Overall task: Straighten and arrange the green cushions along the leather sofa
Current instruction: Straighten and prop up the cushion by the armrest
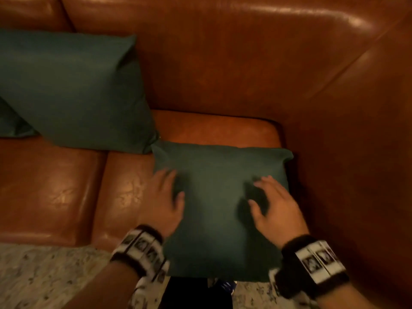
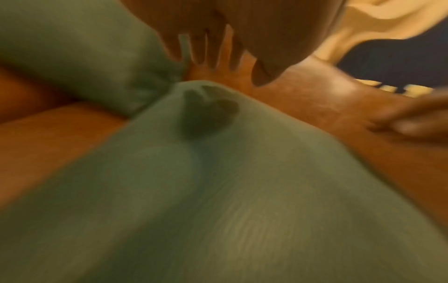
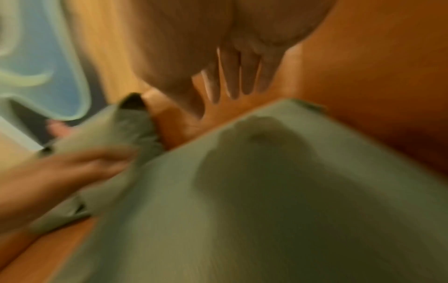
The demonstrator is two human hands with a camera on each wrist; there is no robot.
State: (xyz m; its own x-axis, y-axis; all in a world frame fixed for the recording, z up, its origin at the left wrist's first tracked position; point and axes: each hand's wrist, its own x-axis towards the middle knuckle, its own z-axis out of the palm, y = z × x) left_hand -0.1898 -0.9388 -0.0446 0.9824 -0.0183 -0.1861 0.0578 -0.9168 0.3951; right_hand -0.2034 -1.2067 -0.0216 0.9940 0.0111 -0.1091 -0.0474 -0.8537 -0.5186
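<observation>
A green cushion [image 1: 218,210] lies flat on the right seat of the brown leather sofa [image 1: 223,70], beside the right armrest. My left hand [image 1: 166,197] hovers over its left edge with fingers spread. Over the cushion's right part my right hand [image 1: 267,201] is spread too, casting a shadow on the fabric. Neither hand grips anything. A bigger green cushion [image 1: 71,90] leans tilted against the backrest at the left. Both wrist views are blurred; they show straight fingers [image 2: 211,49] [image 3: 232,76] above the flat cushion [image 2: 218,201] [image 3: 278,201].
The sofa's right armrest [image 1: 356,152] rises close by the flat cushion. The corner of another green cushion [image 1: 11,121] peeks out at the far left. The left seat cushion [image 1: 49,186] is bare leather. A speckled floor [image 1: 44,279] runs along the front.
</observation>
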